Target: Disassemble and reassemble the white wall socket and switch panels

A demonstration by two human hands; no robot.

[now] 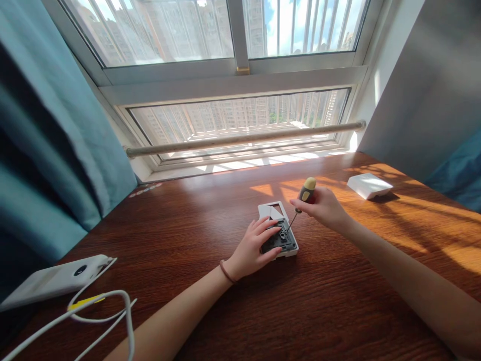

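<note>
A small white device housing [295, 245] with a dark inner part [289, 243] lies on the wooden table. Spread over its left side, my left hand [259, 245] rests with fingers apart and covers part of the dark piece. My right hand [325, 208] is closed round the yellow and black handle of a screwdriver [307, 189]. The shaft slants down to the left, and its tip meets the dark part near its middle. Whether the tip sits in a screw is too small to tell.
A white box-like piece [370, 185] lies at the right on the table [210, 210]. At the left are a white power-bank-like device [56, 278], a looping white cable [126, 311] and something yellow [86, 303]. Beyond stand a blue curtain [75, 125] and a window with a rail [244, 139].
</note>
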